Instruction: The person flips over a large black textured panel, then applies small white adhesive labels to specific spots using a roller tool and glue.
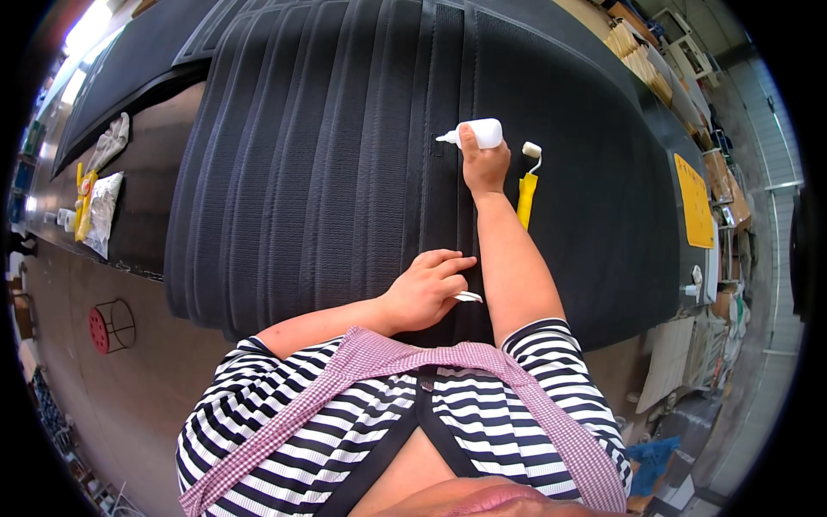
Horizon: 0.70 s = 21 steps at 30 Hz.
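Note:
My right hand [485, 168] is closed around a white squeeze bottle [488, 133], tipped on its side with the narrow nozzle pointing left. The nozzle is over a seam on a large black ribbed mat [327, 155], near a small dark rectangular patch [438, 145]. Low over the mat's near part, my left hand [426, 289] has its fingers curled. A small white pointed piece [468, 296] sticks out from under them, its other end hidden. Just right of my right hand lies a small paint roller with a white head [532, 150] and a yellow handle [526, 200].
A dark table [146, 202] carries the mat. At its left lie a crumpled clear plastic bag [104, 207], a yellow tool [84, 202] and a pale cloth [112, 142]. A yellow sheet [694, 202] sits at the right edge. A red round stool [101, 331] stands on the floor.

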Each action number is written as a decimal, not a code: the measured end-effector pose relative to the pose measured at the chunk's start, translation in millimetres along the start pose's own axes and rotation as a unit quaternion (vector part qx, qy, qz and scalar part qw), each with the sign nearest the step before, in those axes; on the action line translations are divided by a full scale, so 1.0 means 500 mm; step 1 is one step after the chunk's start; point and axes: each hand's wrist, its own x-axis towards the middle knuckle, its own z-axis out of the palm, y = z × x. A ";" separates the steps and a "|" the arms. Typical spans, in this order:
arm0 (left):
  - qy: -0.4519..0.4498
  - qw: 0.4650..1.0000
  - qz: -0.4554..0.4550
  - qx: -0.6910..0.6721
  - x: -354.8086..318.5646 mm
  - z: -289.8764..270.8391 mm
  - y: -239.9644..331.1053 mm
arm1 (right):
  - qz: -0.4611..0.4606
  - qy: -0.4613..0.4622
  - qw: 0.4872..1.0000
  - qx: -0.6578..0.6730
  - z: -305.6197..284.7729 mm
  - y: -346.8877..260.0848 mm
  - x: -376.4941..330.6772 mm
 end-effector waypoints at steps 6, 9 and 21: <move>-0.003 1.000 -0.001 -0.003 0.000 0.000 -0.001 | 0.005 -0.023 1.000 0.019 -0.002 0.007 -0.003; -0.003 1.000 0.000 0.000 -0.001 0.000 -0.001 | 0.017 -0.006 0.999 0.037 -0.001 0.013 -0.003; -0.008 1.000 -0.002 -0.006 0.000 -0.004 0.000 | 0.030 -0.008 0.999 0.025 -0.005 0.018 -0.003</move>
